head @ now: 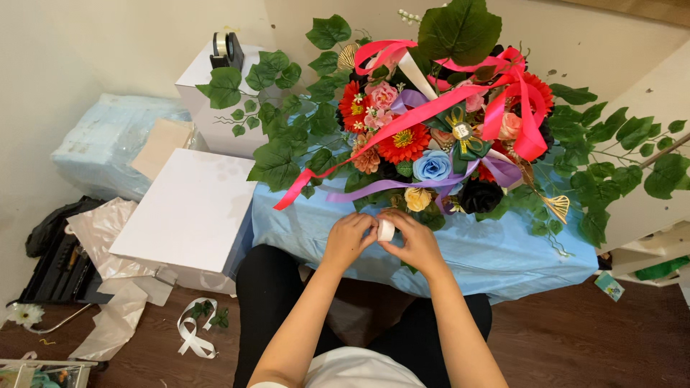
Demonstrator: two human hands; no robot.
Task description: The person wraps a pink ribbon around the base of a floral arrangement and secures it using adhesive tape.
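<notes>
A small white roll of tape or ribbon point(386, 230) is pinched between my left hand point(347, 240) and my right hand point(413, 241), just in front of a big artificial flower arrangement point(424, 147). The arrangement has red, pink, blue, yellow and black blooms, green leaves, and pink point(374, 140) and lilac ribbons. It rests on a surface wrapped in light blue cloth point(489, 251). Both hands hover over the cloth's near edge, fingers curled on the roll.
A white box point(190, 208) lies left of the blue cloth, and a taller white box point(205, 90) behind it carries a black tape dispenser point(227, 50). White ribbon scraps point(194, 332), plastic sheets and an open toolbox point(61, 262) litter the wooden floor at left.
</notes>
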